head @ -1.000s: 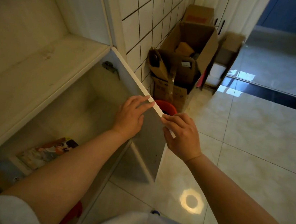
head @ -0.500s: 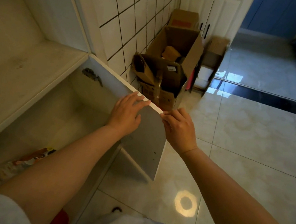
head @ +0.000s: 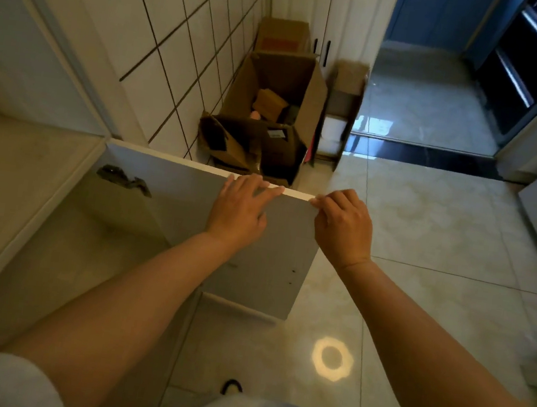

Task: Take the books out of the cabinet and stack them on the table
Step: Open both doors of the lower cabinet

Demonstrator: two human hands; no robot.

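On cabinet door (head: pixel 261 270) edge | left hand (head: pixel 239 209): straight fingers resting | right hand (head: pixel 342 226): curled fingers gripping corner

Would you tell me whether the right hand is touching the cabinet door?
Touching: the head view shows the right hand gripping the top edge of the cabinet door.

This is a room inside a home, and it looks like a hallway. The floor (head: pixel 428 224) has large glossy beige tiles, and the wall (head: pixel 166 36) is covered with white square tiles. Open cardboard boxes (head: pixel 276 78) stand against this wall. Behind them are white panelled doors (head: pixel 353 16) with black handles (head: pixel 327 52). A low white cabinet (head: pixel 25 171) is at the left.
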